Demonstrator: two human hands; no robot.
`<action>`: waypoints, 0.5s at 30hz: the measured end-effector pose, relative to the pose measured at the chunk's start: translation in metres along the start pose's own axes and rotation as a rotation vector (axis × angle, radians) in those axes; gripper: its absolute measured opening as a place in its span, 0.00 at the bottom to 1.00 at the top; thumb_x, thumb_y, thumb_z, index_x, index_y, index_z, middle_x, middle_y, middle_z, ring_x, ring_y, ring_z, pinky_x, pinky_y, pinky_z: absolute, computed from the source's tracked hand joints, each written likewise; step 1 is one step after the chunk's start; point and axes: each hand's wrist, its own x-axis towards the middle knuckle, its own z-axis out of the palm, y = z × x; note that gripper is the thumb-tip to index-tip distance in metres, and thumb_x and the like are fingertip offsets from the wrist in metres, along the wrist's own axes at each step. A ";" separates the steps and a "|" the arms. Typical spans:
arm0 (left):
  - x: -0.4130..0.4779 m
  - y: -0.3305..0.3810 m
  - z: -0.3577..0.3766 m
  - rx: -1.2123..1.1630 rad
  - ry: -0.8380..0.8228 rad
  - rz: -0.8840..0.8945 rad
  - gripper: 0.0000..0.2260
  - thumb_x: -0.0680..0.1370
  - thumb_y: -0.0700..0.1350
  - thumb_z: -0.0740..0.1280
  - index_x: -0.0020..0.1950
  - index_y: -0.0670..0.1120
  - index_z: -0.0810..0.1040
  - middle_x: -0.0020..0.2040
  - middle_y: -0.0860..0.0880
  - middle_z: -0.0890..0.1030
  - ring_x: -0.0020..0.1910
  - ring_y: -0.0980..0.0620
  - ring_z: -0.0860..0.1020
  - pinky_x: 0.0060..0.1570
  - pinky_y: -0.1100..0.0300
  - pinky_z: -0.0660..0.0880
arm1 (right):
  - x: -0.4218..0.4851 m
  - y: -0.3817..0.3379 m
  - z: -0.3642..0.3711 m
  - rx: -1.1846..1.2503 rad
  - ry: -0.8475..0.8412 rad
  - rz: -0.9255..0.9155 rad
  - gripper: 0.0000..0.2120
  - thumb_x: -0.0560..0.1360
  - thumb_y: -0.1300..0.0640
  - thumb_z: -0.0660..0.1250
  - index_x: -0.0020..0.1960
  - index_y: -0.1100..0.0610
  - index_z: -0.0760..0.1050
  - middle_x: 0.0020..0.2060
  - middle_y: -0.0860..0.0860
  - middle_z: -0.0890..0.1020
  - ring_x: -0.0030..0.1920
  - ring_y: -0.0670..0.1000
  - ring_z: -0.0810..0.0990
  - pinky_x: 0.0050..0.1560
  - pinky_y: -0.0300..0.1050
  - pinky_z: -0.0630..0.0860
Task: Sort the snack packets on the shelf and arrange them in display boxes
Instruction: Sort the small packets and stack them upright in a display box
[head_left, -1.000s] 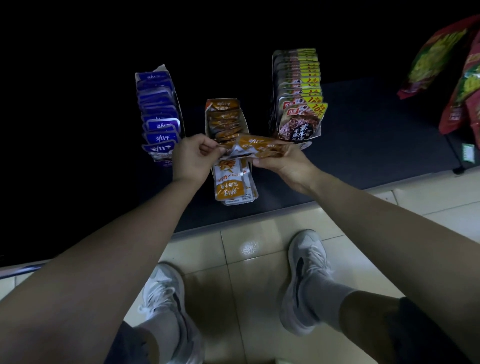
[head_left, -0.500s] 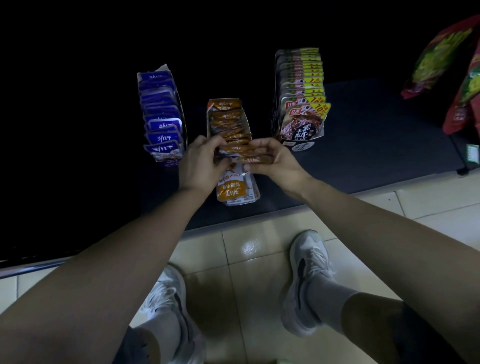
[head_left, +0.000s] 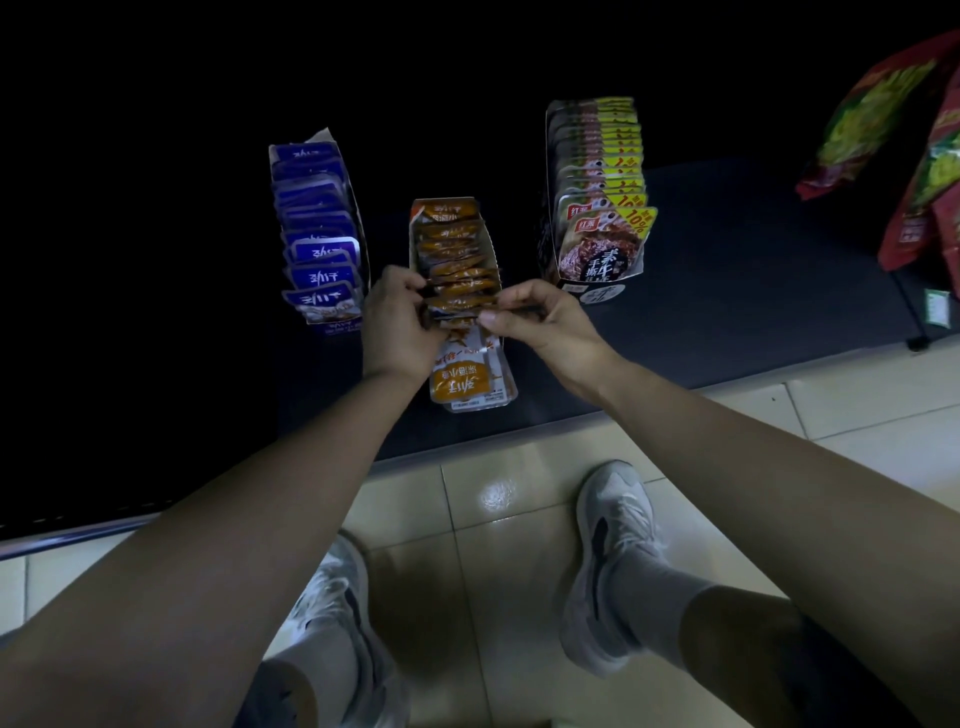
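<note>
An orange display box (head_left: 487, 244) stands in the middle of the dark shelf (head_left: 737, 291), holding a row of orange snack packets (head_left: 457, 262). My left hand (head_left: 397, 325) and my right hand (head_left: 540, 325) pinch the two ends of the nearest orange packets (head_left: 457, 306) at the front of that row. Below my hands, a few more orange packets (head_left: 465, 382) lie flat against the box front. A blue display box with blue packets (head_left: 319, 239) stands to the left. To the right stands a box of yellow-and-brown packets (head_left: 602, 208).
Large red and green snack bags (head_left: 904, 156) hang at the far right. The shelf's front edge (head_left: 571, 421) runs just above a tiled floor (head_left: 483, 571), where my two white shoes stand. Everything behind and left of the boxes is in darkness.
A second ago my hands held an orange packet flat above the box. They have since lowered it and stood it into the front of the orange row, both hands drawing closer together.
</note>
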 end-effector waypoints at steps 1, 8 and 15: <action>0.001 -0.002 -0.001 -0.012 0.012 -0.078 0.20 0.69 0.44 0.76 0.54 0.44 0.71 0.53 0.46 0.77 0.50 0.50 0.76 0.47 0.54 0.76 | 0.000 0.000 0.001 0.002 0.010 -0.006 0.10 0.70 0.65 0.73 0.47 0.58 0.75 0.44 0.51 0.80 0.45 0.46 0.80 0.49 0.37 0.77; -0.005 0.001 -0.002 -0.149 0.000 -0.362 0.08 0.73 0.41 0.72 0.51 0.43 0.82 0.47 0.47 0.84 0.44 0.51 0.82 0.48 0.54 0.80 | -0.008 0.006 0.003 0.032 0.071 -0.010 0.12 0.69 0.67 0.74 0.46 0.58 0.73 0.41 0.50 0.80 0.41 0.41 0.80 0.45 0.35 0.76; -0.014 0.012 -0.002 -0.472 0.106 -0.612 0.22 0.71 0.41 0.74 0.63 0.40 0.76 0.53 0.45 0.82 0.51 0.48 0.81 0.55 0.51 0.79 | -0.011 0.000 0.005 0.060 0.076 -0.006 0.11 0.70 0.67 0.73 0.47 0.58 0.73 0.43 0.52 0.80 0.44 0.44 0.81 0.47 0.35 0.77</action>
